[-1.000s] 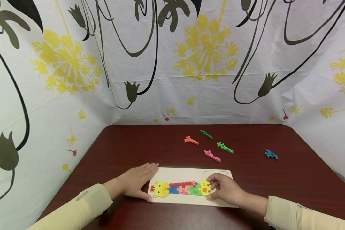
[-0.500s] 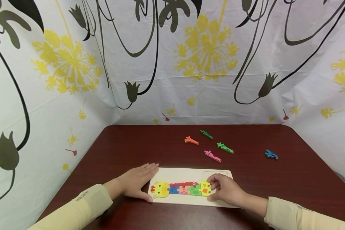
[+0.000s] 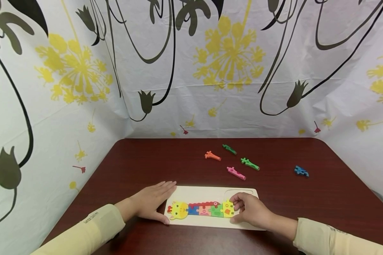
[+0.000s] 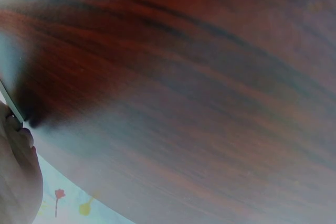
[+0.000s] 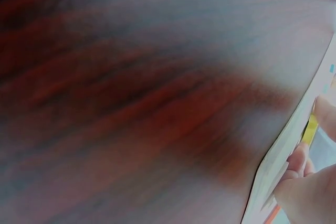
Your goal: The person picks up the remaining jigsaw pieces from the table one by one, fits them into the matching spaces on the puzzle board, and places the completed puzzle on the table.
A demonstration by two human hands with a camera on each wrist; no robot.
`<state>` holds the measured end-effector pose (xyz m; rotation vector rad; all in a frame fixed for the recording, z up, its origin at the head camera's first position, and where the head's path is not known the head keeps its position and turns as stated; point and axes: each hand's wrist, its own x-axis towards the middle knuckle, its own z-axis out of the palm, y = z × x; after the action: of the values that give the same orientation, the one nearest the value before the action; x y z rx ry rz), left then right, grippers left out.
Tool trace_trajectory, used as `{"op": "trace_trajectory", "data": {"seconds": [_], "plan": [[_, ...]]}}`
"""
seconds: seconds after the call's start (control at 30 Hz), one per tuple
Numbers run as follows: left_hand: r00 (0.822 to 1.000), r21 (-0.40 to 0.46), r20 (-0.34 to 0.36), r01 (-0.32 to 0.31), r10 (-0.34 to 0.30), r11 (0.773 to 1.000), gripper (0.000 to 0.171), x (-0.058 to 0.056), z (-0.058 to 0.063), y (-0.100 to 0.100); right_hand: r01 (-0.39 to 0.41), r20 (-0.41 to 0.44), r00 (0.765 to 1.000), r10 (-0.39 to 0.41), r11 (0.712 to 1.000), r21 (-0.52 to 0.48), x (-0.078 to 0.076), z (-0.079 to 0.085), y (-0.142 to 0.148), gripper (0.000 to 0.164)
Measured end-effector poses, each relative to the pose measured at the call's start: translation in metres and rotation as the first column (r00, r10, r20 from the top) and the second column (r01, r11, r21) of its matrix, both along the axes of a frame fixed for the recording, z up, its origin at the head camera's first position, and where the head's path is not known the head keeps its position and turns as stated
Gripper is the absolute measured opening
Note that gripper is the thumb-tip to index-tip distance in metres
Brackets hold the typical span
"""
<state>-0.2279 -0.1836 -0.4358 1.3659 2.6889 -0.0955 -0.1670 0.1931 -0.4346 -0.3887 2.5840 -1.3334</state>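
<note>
A pale wooden puzzle board lies near the front of the table in the head view. Joined giraffe pieces run along it: a yellow head, a blue piece, a pink piece, a green piece and a red mane. At their right end sits a yellow puzzle piece with an orange diamond, pinched between my right hand's thumb and fingers. My left hand rests along the board's left edge, fingers extended and thumb at the near corner.
Behind the board lie an orange piece, a dark green piece, a light green piece and a pink leg piece. A blue piece lies farther right on the dark red table. A patterned white cloth hangs around it.
</note>
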Motion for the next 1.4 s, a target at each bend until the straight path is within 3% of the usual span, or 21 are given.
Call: {"op": "trace_trajectory", "data": {"seconds": [0.73, 1.1, 1.4], "plan": [[1.0, -0.005, 0.002, -0.001, 0.001, 1.0, 0.111, -0.002, -0.002, -0.001, 0.005, 0.015, 1.0, -0.004, 0.999, -0.037, 0.0, 0.0, 0.002, 0.052], [1.0, -0.002, -0.004, 0.001, -0.001, 1.0, 0.111, -0.002, -0.002, 0.0, -0.015, 0.024, 1.0, 0.018, 0.99, -0.144, -0.002, 0.002, 0.006, 0.048], [1.0, -0.007, -0.002, 0.0, 0.0, 1.0, 0.111, -0.001, -0.001, 0.0, -0.022, -0.041, 0.999, 0.016, 0.989, -0.148, -0.009, 0.012, 0.009, 0.049]]}}
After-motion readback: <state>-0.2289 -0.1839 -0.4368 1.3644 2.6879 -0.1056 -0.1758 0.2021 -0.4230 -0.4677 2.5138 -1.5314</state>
